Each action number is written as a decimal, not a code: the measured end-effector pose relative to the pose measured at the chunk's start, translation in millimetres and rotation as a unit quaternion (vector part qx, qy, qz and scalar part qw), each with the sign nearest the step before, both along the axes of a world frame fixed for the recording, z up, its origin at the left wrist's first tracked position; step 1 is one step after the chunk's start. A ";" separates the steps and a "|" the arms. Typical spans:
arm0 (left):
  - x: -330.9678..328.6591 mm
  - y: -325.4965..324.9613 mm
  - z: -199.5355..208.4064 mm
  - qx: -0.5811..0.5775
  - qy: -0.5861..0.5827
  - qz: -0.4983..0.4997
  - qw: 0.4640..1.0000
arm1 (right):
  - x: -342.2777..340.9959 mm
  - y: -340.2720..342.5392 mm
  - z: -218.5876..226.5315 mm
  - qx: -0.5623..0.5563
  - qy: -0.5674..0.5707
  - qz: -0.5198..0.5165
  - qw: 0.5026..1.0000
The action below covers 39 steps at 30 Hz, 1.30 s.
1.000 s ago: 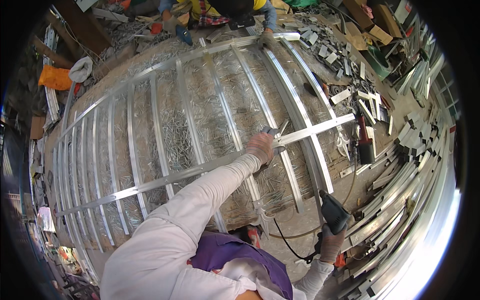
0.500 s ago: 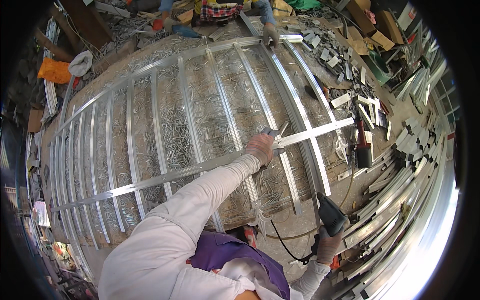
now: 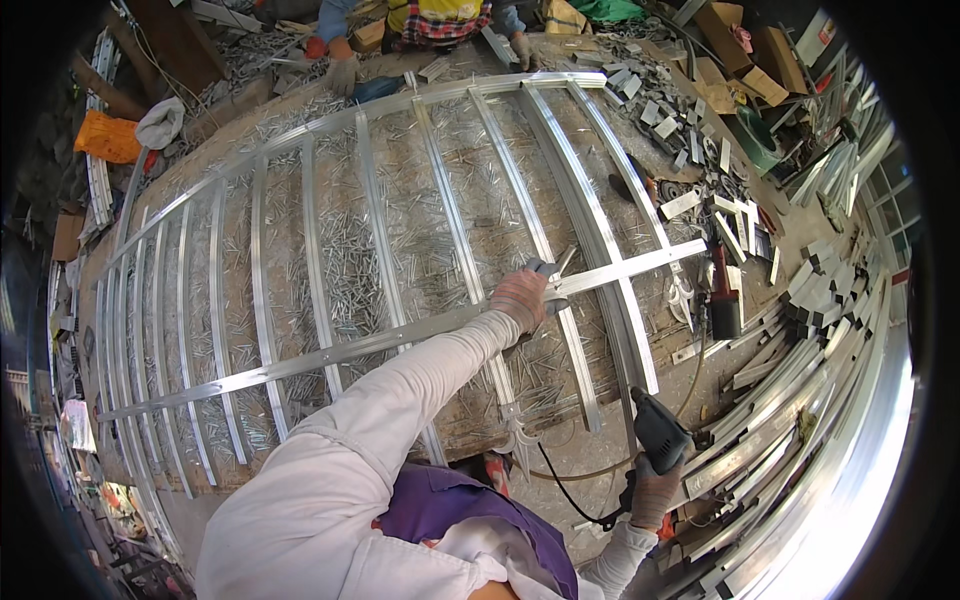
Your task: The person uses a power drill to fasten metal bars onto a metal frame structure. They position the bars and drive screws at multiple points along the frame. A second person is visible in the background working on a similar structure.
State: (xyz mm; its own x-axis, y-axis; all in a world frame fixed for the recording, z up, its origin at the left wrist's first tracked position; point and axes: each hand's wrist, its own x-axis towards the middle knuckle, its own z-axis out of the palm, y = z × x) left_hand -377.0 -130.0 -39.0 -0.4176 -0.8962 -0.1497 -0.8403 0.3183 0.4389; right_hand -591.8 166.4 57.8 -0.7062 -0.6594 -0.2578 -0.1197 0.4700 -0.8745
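Observation:
A metal frame of long rails and several crossbars lies over the worktable. My left hand [image 3: 522, 298], in a glove with grey fingertips, is closed around the near long rail [image 3: 400, 336], where a crossbar [image 3: 515, 200] meets it. My right hand [image 3: 656, 492] holds a dark green power drill [image 3: 662, 432] by its grip, beside the table's near right edge. The drill's nose points up-left, close to the lower end of another crossbar [image 3: 638, 345], apart from the near rail. A black cord trails from the drill.
Loose fasteners [image 3: 350, 270] cover the worktable. Across it, a co-worker's gloved hands [image 3: 342, 76] are near another drill [image 3: 378, 89] and a metal piece. A red-and-black power tool [image 3: 724, 295] sits at the right. Long metal profiles [image 3: 770, 450] are stacked at the lower right.
The co-worker's hand has pulled back from the frame's far rail, and their other hand has come nearer the far drill. My own hands have barely moved.

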 end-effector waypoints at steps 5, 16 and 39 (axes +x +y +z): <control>4.0 6.1 18.1 -0.016 0.059 0.002 0.998 | 0.8 -0.8 2.3 0.000 0.009 0.005 1.000; 2.7 1.0 6.1 0.010 0.035 -0.003 0.999 | -1.0 -0.6 0.6 0.016 0.025 0.011 0.999; 2.6 5.8 7.7 -0.071 0.056 -0.005 0.996 | -5.4 3.9 -6.0 0.018 0.010 0.003 1.000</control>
State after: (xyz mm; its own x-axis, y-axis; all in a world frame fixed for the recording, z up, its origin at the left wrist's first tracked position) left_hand -374.5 -124.2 -31.3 -0.4334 -0.9008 0.0263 -0.7855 0.3919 0.4789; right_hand -597.2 170.4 51.8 -0.7078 -0.6543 -0.2665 -0.1400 0.4996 -0.8549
